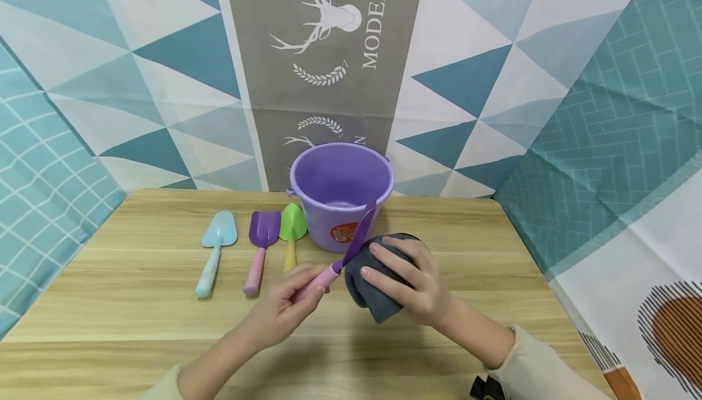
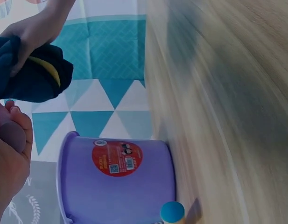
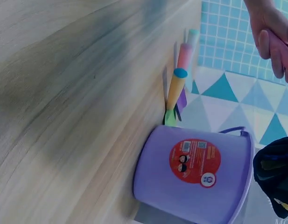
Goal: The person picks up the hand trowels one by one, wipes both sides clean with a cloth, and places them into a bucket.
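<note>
My left hand point(image 1: 282, 308) grips the pink handle of a toy shovel point(image 1: 359, 234), its purple blade slanting up and to the right. Around a dark grey cloth point(image 1: 373, 293) the fingers of my right hand point(image 1: 419, 281) are curled, with the cloth bunched against the blade's side. Part of the blade is hidden by the cloth. In the left wrist view, the rounded end of the shovel's handle point(image 2: 12, 135) pokes out of my left fist, below the cloth point(image 2: 34, 81). Both hands are raised above the table, in front of a purple bucket point(image 1: 318, 220).
Left of the bucket lie a light blue trowel point(image 1: 220, 229), a purple shovel with a pink handle point(image 1: 255, 269) and a green trowel with a yellow handle point(image 1: 293, 223). They rest on the wooden table point(image 1: 137, 302). A patterned cloth backdrop point(image 1: 455, 83) rises behind the table.
</note>
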{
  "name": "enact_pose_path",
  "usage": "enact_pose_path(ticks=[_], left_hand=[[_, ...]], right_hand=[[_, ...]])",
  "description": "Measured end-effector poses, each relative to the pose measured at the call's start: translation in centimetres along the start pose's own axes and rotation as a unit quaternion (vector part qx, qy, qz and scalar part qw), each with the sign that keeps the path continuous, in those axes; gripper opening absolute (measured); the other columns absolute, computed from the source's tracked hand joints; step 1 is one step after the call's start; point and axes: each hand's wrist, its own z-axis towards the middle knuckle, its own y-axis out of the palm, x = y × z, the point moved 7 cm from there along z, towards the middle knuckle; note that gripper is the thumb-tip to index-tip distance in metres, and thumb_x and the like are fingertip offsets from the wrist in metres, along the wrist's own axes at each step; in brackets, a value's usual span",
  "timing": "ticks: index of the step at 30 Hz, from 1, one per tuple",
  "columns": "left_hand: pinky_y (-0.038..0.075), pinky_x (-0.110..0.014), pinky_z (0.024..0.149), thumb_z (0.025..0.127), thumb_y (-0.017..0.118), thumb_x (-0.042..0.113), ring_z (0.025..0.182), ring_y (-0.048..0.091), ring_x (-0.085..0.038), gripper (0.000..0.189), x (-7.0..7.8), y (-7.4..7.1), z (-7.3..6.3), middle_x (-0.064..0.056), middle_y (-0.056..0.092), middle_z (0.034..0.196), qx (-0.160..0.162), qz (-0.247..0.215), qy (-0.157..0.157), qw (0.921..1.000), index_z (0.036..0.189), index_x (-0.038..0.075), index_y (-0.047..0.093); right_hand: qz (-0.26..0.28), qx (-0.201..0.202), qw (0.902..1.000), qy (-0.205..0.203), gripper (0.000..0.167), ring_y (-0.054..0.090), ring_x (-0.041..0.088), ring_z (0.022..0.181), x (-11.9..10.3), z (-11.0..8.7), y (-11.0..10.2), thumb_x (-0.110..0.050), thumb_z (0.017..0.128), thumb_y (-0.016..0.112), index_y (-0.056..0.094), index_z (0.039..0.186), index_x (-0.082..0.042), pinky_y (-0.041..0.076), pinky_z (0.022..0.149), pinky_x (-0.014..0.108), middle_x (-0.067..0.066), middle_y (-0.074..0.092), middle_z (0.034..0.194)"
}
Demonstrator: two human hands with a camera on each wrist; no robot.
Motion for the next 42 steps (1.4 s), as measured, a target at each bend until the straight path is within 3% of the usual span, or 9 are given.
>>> enact_pose_path(ticks=[6,12,16,23,27,35,36,37,42], left_hand=[[0.046,-0.018,0.063,0.087,0.056,-0.007,0.077,0.051,-0.005,0.029,-1.1,-0.1,-0.7,-0.001,0.061,0.088,-0.013,-0.009,-0.055,0.9984,0.111,0.006,0.063],[0.047,-0.019,0.064,0.086,0.056,-0.007,0.079,0.053,-0.006,0.029,-1.2,0.4,-0.8,-0.002,0.062,0.09,-0.027,-0.001,-0.042,0.9987,0.112,0.004,0.063],[0.047,-0.019,0.063,0.086,0.056,-0.007,0.078,0.053,-0.006,0.028,-1.0,0.6,-0.8,-0.003,0.062,0.089,-0.031,0.003,-0.03,0.999,0.111,0.004,0.062],[0.047,-0.018,0.063,0.087,0.056,-0.006,0.076,0.053,-0.004,0.029,-1.1,0.5,-0.6,0.0,0.062,0.088,-0.029,0.0,-0.044,0.9986,0.112,0.007,0.063],[0.048,-0.019,0.064,0.088,0.055,-0.006,0.079,0.054,-0.005,0.031,-1.4,0.4,-0.7,-0.003,0.062,0.089,-0.029,-0.007,-0.052,0.9982,0.116,0.005,0.062],[0.047,-0.016,0.066,0.088,0.056,-0.004,0.08,0.054,-0.003,0.031,-2.2,-1.1,-1.8,0.005,0.062,0.094,-0.032,0.008,-0.092,0.9952,0.116,0.01,0.063],[0.046,-0.014,0.076,0.088,0.057,-0.003,0.08,0.053,-0.002,0.031,-2.2,-1.4,-1.9,0.007,0.062,0.093,-0.029,0.018,-0.093,0.9951,0.115,0.011,0.063],[0.043,-0.013,0.084,0.087,0.058,-0.004,0.078,0.053,-0.001,0.031,-2.2,-1.7,-1.9,0.008,0.062,0.092,-0.025,0.026,-0.09,0.9953,0.114,0.011,0.064],[0.041,-0.01,0.083,0.083,0.06,-0.009,0.07,0.051,-0.002,0.033,-2.0,-2.9,-1.9,0.004,0.062,0.085,0.004,0.033,-0.066,0.9973,0.111,0.006,0.066]], right_hand=[[-0.002,0.039,0.999,0.02,0.018,0.056,0.035,0.086,1.2,0.4,-0.7,-0.018,0.094,0.054,0.064,0.106,-0.008,0.052,0.066,0.042,0.022,0.057,0.1],[-0.016,0.038,0.9983,0.042,0.012,0.056,0.035,0.086,1.9,0.4,-0.7,-0.016,0.093,0.057,0.063,0.101,-0.009,0.052,0.068,0.042,0.023,0.055,0.101],[-0.026,0.022,0.9993,0.019,0.015,0.057,0.036,0.086,1.3,0.0,-0.3,-0.018,0.093,0.056,0.064,0.103,-0.01,0.053,0.068,0.042,0.02,0.058,0.098],[-0.037,-0.027,0.9974,-0.056,0.02,0.062,0.032,0.085,-0.5,-1.3,0.6,-0.016,0.095,0.052,0.067,0.11,-0.015,0.053,0.067,0.04,0.012,0.064,0.098],[-0.036,-0.035,0.9966,-0.066,0.022,0.063,0.031,0.085,-0.8,-1.6,0.7,-0.015,0.096,0.051,0.067,0.112,-0.015,0.052,0.066,0.039,0.011,0.065,0.098],[-0.036,-0.036,0.9978,-0.043,0.022,0.062,0.032,0.082,0.1,-1.6,-0.1,-0.014,0.097,0.048,0.067,0.109,-0.015,0.05,0.065,0.04,0.012,0.065,0.095],[-0.034,-0.038,0.9979,-0.039,0.023,0.062,0.032,0.082,0.2,-1.6,-0.2,-0.013,0.097,0.048,0.067,0.109,-0.015,0.05,0.065,0.04,0.012,0.065,0.095],[-0.034,-0.039,0.998,-0.036,0.023,0.062,0.032,0.081,0.3,-1.6,-0.3,-0.012,0.097,0.047,0.067,0.109,-0.014,0.05,0.065,0.04,0.012,0.065,0.095],[-0.031,-0.052,0.9977,-0.032,0.024,0.062,0.032,0.08,0.6,-1.8,-0.5,-0.011,0.098,0.046,0.067,0.108,-0.014,0.05,0.064,0.04,0.014,0.065,0.096]])
